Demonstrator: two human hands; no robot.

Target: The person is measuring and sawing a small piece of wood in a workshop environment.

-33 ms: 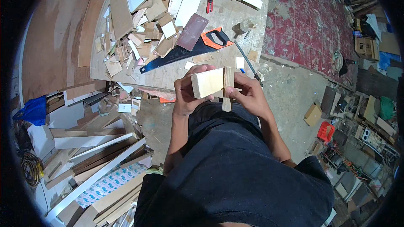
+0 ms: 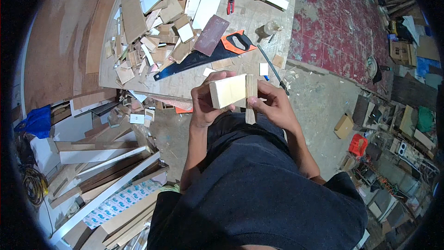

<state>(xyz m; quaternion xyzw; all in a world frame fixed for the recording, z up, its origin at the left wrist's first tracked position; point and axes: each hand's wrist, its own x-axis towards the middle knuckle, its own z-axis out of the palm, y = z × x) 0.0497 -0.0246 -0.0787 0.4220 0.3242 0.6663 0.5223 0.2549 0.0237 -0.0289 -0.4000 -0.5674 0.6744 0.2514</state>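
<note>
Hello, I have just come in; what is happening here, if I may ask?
A person is holding two pieces of wood in front of the body. The left hand grips a pale block, while the right hand holds a narrow strip upright at the block's right side. Whether the two are joined, I cannot tell. On the table beyond lie a saw, a red knife and a pile of wood scraps.
</note>
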